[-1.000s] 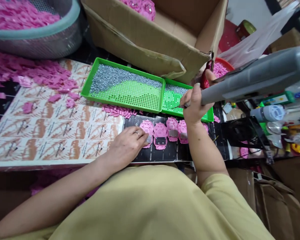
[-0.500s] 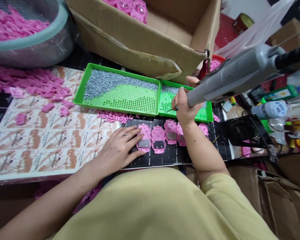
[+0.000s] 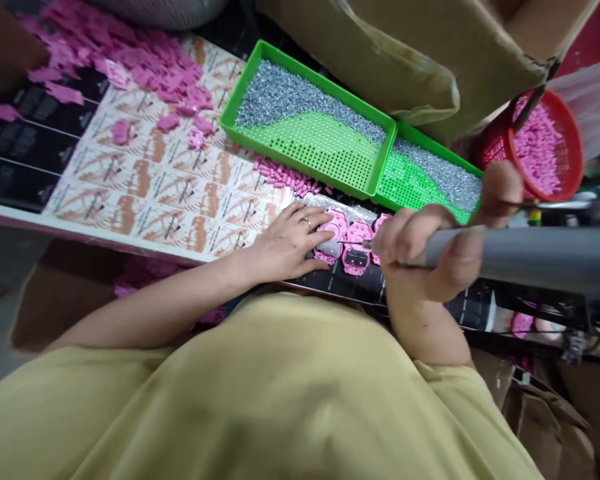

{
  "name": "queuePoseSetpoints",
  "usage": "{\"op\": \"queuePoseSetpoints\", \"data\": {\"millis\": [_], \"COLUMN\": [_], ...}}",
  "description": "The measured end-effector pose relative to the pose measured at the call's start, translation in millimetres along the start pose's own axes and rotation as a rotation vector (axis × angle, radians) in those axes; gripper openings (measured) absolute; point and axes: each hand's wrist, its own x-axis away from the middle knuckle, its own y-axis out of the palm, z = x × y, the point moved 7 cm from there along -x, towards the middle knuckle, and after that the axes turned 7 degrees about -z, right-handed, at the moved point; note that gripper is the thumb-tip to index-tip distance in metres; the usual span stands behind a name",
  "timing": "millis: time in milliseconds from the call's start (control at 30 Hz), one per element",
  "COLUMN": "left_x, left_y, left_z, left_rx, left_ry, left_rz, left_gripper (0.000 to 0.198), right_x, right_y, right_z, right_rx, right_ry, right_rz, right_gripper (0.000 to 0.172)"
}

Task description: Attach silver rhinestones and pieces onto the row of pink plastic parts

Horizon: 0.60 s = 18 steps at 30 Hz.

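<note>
My left hand lies flat with its fingers apart, the fingertips resting on the leftmost pink plastic casing, which has a grey plate on its lower part. Beside it on the right lies a second pink casing with a dark plate; further casings are mostly hidden by my right hand. My right hand is wrapped round a grey electric screwdriver. The tool lies nearly level in view, its thin bit pointing left over the casings; whether the tip touches a screw I cannot tell.
Two green perforated trays, a larger one and a smaller one, hold small silver screws. Small pink pegs lie before them. A cardboard box stands behind, a red basket at right, a pink parts pile at left.
My right hand has brought the screwdriver down from above the trays to the casings, its bit now pointing left. My left hand stays on the leftmost casing. The view has turned and shifted.
</note>
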Motion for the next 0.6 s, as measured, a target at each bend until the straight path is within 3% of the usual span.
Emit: {"op": "queuePoseSetpoints", "data": {"millis": [67, 133, 600], "left_x": [-0.1, -0.5, -3.9], "left_y": [1.0, 1.4, 2.4], "left_z": [-0.4, -0.1, 0.0], "left_rx": [0.003, 0.013, 0.038], "left_ry": [-0.02, -0.029, -0.033], "left_rz": [-0.003, -0.003, -0.025], "left_gripper": [0.047, 0.047, 0.042], "right_x": [10.3, 15.5, 26.6], "right_y": [15.9, 24.4, 21.8], "right_z": [2.5, 9.1, 26.5], "right_rx": [-0.068, -0.061, -0.048], "right_ry": [-0.058, -0.045, 0.036], "right_rz": [-0.036, -0.073, -0.15], "right_gripper": [0.04, 0.048, 0.04]}}
